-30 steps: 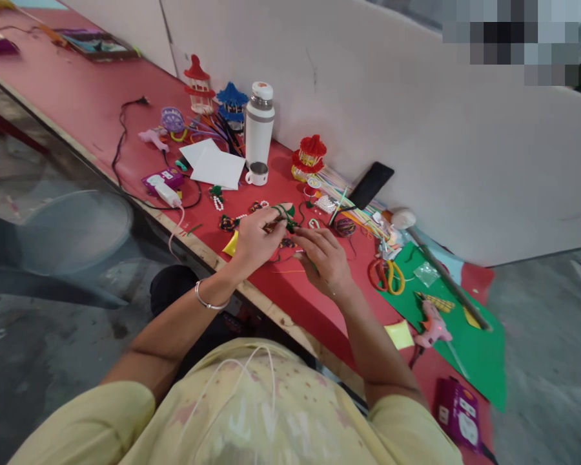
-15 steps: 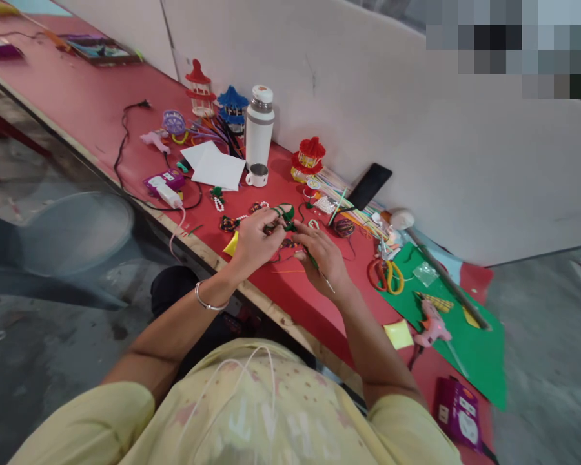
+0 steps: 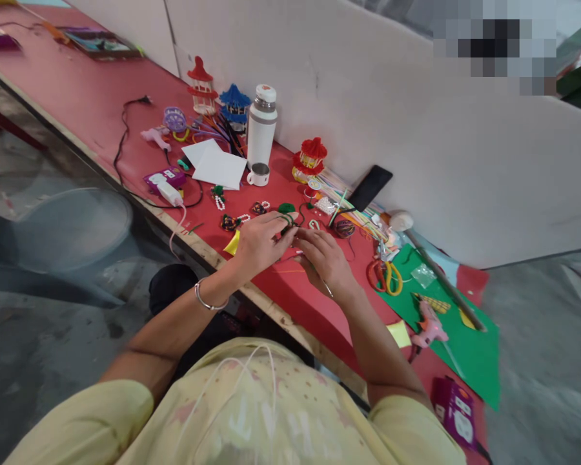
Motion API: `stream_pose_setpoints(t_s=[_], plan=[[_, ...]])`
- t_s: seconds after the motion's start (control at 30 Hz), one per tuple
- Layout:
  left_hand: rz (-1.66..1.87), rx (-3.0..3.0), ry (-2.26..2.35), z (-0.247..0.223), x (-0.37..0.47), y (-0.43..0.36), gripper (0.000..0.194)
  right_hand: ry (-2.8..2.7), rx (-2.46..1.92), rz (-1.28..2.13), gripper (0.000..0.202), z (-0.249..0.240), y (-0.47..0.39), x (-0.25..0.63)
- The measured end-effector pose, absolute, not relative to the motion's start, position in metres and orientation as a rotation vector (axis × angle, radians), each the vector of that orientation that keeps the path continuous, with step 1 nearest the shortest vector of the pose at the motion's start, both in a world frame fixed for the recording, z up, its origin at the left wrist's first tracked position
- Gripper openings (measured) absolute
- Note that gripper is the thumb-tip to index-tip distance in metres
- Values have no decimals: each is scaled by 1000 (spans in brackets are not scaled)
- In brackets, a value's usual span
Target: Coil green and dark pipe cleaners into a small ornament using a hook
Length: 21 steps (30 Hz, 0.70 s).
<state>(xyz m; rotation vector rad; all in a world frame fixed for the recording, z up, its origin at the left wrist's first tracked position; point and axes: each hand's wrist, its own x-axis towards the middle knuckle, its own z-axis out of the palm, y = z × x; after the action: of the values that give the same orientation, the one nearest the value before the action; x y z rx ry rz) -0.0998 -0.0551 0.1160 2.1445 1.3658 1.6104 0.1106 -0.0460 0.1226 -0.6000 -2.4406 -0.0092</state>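
Over the red table, my left hand (image 3: 264, 242) pinches green yarn (image 3: 287, 219), which is looped round its fingers. My right hand (image 3: 326, 258) meets it fingertip to fingertip and grips a slim crochet hook (image 3: 328, 289), whose metal end sticks out below the palm. The working point between the fingertips is mostly hidden. Just beyond my left hand sits a green yarn ball (image 3: 286, 208). Beside it lie dark multicoloured knitted pieces with white bead loops (image 3: 229, 223). A multicoloured yarn ball (image 3: 343, 227) rests past my right hand.
A white flask (image 3: 262, 129) and its cup (image 3: 258, 174) stand behind the hands. Scissors (image 3: 393, 279), a pink glue gun (image 3: 430, 326) and a green sheet (image 3: 484, 368) are to the right. A phone (image 3: 370, 187) leans near the white partition. A cable (image 3: 121, 148) crosses the left side.
My left hand has turned slightly, its back now covering more of the yarn, and both hands are closer together. The hook's green handle, seen before, is now hidden by my right hand.
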Motion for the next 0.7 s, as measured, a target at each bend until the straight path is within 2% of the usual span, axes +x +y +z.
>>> stream_pose_setpoints(t_s=[0.2,0.37,0.6,0.7], plan=[[1614,2027,1259,115,-103,-52,10,-2358,-565,67,34,127,-47,110],[1602,1878,1314,113,-103,-52,18,-2321,-564,69,35,125,-47,107],[1531,1340,1060,118,-106,-50,37,-2313,-599,84,40,121,-48,107],[1567,1296,1068,117,-103,-52,36,-2296,-611,87,38,119,-48,105]])
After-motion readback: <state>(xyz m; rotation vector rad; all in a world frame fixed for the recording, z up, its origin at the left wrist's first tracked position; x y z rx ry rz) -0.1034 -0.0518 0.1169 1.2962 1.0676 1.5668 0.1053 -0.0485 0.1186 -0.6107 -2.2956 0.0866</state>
